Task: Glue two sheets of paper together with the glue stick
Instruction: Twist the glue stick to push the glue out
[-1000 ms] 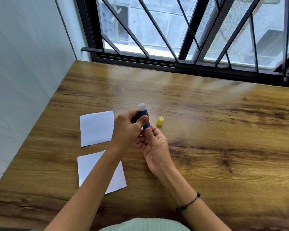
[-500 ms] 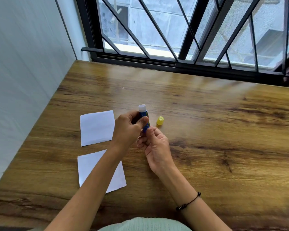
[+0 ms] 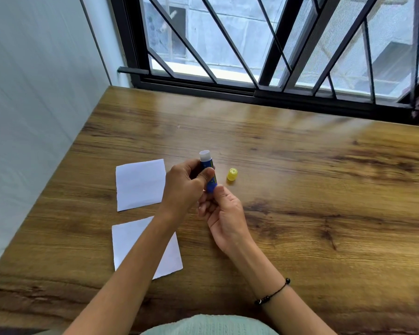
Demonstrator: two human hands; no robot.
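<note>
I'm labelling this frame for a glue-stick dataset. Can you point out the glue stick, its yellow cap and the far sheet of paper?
glue stick (image 3: 205, 156), head view, exposed white tip.
yellow cap (image 3: 232, 174), head view, its top.
far sheet of paper (image 3: 139, 184), head view, its middle.

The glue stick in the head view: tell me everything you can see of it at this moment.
The blue plastic glue stick is a short cylinder, uncapped, with a white glue tip showing at its top. It is held above the brown wooden table, roughly upright, tilted slightly. The left hand grips its barrel, thumb across the front; the right hand pinches its lower end. Yellow markings on the label are too small to read. Its small yellow cap stands apart on the table, to its right.
</note>
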